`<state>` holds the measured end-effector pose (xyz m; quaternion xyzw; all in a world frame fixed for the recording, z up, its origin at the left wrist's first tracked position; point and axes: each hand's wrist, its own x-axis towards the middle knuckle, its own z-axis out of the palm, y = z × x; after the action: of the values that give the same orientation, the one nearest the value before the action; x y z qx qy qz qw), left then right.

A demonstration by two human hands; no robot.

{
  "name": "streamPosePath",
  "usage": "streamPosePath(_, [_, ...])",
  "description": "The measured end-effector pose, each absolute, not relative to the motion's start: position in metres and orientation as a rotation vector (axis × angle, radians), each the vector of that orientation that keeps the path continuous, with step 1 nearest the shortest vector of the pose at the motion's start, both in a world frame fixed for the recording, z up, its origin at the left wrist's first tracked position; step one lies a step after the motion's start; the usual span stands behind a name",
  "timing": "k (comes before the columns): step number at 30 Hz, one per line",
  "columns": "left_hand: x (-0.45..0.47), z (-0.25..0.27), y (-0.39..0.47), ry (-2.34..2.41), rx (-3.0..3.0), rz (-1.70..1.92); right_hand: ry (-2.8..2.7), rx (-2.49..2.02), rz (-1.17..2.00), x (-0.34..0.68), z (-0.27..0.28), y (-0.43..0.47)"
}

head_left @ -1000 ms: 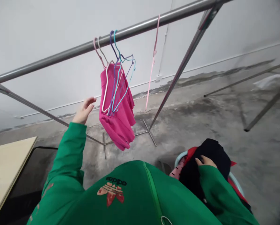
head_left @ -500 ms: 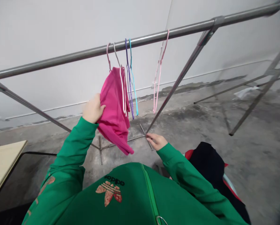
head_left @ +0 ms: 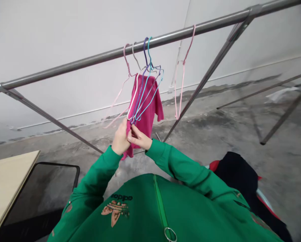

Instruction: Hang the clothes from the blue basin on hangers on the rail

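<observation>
A magenta-pink shirt (head_left: 147,97) hangs on the white hanger (head_left: 134,101), one short sleeve sticking out at the right. My left hand (head_left: 120,139) is closed on the shirt's near edge, by the lower corner of that hanger. Against the same edge, the fingers of my right hand (head_left: 140,138) pinch the fabric just below the hanger corners. A purple hanger (head_left: 141,88) and a light-blue hanger (head_left: 154,94) lean across the front of the shirt. To its left hangs a bare pink hanger (head_left: 119,93).
All hangers hook over a metal rail (head_left: 90,64) on slanted legs. Another pink hanger (head_left: 182,89) hangs further right. Dark clothes with red parts (head_left: 237,171) lie at my right. A wooden board (head_left: 11,174) and a black-rimmed case (head_left: 49,181) stand at my left.
My right hand has come up from below the rail to the shirt edge beside my left hand. The shirt and the purple and blue hangers have swung round, showing their broad sides.
</observation>
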<state>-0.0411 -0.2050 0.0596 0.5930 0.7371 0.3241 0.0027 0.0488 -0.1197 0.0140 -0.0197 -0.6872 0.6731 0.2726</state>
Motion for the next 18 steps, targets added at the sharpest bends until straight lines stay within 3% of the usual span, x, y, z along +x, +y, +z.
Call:
streamPosePath(4, [-0.029, 0.03, -0.211, 1.945, 1.686, 1.296, -1.503, -0.27, 2.016, 0.051, 0.006, -0.131])
streamPosePath(8, [-0.026, 0.015, -0.223, 1.584, 1.416, 1.23, -1.355, -0.458, 2.113, 0.064, -0.017, -0.141])
streamPosePath(13, [-0.062, 0.041, -0.253, 1.187, 1.478, 0.624, -1.682, -0.413, 1.822, 0.097, -0.024, -0.154])
streamPosePath(18, [-0.1, 0.04, -0.235, 1.166, 1.562, 0.826, -1.98, -0.069, 1.622, 0.134, 0.024, -0.153])
